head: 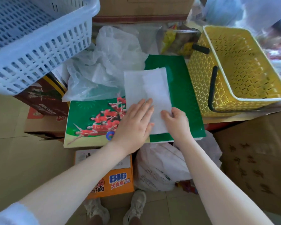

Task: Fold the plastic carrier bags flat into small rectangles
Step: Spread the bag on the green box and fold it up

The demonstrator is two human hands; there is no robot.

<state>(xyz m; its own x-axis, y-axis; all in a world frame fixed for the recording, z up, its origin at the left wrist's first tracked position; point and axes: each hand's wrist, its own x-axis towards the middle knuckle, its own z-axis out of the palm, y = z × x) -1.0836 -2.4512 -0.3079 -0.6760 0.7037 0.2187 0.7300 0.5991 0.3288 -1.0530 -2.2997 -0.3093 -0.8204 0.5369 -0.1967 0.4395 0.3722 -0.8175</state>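
Note:
A white plastic bag [148, 90], folded into a long flat strip, lies on a green printed box top [182, 95]. My left hand [134, 125] presses flat on the strip's near left part, fingers spread. My right hand [177, 122] pinches the strip's near right edge between thumb and fingers. Behind the strip, a loose heap of crumpled clear plastic bags [102, 70] rests on the same box top.
A white slatted basket [36, 38] stands at the upper left, a yellow basket [243, 70] with black handles at the right. Cardboard boxes surround the work spot. A full white carrier bag [161, 169] sits on the floor near my feet, beside an orange box [113, 181].

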